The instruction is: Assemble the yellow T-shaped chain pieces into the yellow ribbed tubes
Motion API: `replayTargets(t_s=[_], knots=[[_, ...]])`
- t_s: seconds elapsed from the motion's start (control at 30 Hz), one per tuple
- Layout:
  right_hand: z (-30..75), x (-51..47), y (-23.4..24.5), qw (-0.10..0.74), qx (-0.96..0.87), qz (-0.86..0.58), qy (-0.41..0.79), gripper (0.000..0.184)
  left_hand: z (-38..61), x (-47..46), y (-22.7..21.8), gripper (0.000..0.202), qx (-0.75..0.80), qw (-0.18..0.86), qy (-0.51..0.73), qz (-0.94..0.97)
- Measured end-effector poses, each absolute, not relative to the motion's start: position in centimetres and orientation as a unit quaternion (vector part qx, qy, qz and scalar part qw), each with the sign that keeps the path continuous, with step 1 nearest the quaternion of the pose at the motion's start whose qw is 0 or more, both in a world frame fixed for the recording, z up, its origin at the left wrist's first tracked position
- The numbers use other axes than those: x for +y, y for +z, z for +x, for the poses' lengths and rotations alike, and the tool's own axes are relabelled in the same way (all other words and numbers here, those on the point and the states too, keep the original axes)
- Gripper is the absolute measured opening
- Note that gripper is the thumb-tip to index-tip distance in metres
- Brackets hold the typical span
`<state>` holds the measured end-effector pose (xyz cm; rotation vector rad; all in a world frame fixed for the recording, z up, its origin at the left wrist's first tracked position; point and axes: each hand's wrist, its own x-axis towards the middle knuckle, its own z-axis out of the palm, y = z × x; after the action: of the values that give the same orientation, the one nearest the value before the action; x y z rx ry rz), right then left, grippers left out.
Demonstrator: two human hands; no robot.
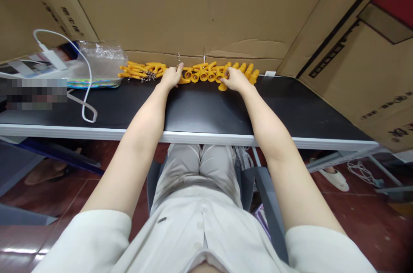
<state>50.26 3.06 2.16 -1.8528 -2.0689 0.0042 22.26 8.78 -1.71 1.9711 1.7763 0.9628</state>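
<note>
Both arms reach across a black table (206, 109) to a row of several small yellow-orange plastic parts (203, 72) lined up against the cardboard wall at the far edge. My left hand (172, 76) rests on the parts near the row's middle, fingers curled down over them. My right hand (235, 79) lies on the right part of the row, fingers bent onto a piece. Further left sits a loose pile of the same yellow parts (142, 70) with small metal springs or chains among them. What either hand's fingers grip is too small to make out.
Cardboard sheets (200, 6) wall in the table at the back and right. At the left lie a clear plastic bag (100, 55), a white charger with cable (51, 57) and papers. Below the table are my lap, a chair and a slipper (335, 178) on red floor.
</note>
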Motion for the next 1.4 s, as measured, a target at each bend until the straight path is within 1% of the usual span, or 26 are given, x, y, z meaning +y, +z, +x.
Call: replayTargets(t_s=[0.07,0.17,0.2,0.27,0.4,0.47,0.6,0.73,0.9,1.1,1.27,1.4], knots=[[50.4,3.5,1.8,0.191,-0.735,-0.651,0.000,0.035,22.3,8.4,-1.6,0.066,0.633,0.159,0.314,0.690],[50.8,4.4,1.1,0.203,-0.739,-0.642,-0.002,0.036,22.4,8.1,-1.8,0.036,0.625,0.140,0.289,0.711],[50.9,4.7,0.9,0.202,-0.741,-0.640,0.000,0.037,22.4,8.1,-1.8,0.030,0.622,0.124,0.283,0.719],[51.0,4.9,0.7,0.197,-0.743,-0.640,0.003,0.039,22.5,8.1,-1.8,0.025,0.628,0.086,0.269,0.726],[50.7,4.5,0.8,0.186,-0.733,-0.654,0.017,0.042,23.1,7.6,-1.2,0.025,0.655,0.016,0.239,0.717],[50.4,4.1,0.9,0.182,-0.730,-0.659,0.019,0.042,23.7,7.1,-0.9,0.030,0.660,-0.006,0.233,0.714],[50.2,3.8,1.1,0.182,-0.742,-0.645,0.011,0.044,24.6,6.4,-0.4,0.041,0.655,-0.019,0.234,0.718],[50.0,3.7,1.2,0.195,-0.759,-0.621,-0.013,0.038,25.0,5.9,-0.1,0.046,0.630,-0.027,0.243,0.738],[49.7,3.2,1.7,0.205,-0.765,-0.610,-0.031,0.036,25.4,5.2,0.3,0.044,0.628,-0.038,0.187,0.754],[49.6,2.6,2.0,0.187,-0.758,-0.622,-0.053,0.035,25.6,5.3,0.2,0.038,0.579,-0.034,0.209,0.787],[49.6,2.2,2.4,0.170,-0.739,-0.648,-0.075,0.042,25.9,5.2,0.4,0.039,0.547,-0.027,0.216,0.808],[49.7,2.4,2.3,0.177,-0.758,-0.624,-0.064,0.042,26.1,4.9,0.5,0.036,0.535,-0.016,0.212,0.817]])
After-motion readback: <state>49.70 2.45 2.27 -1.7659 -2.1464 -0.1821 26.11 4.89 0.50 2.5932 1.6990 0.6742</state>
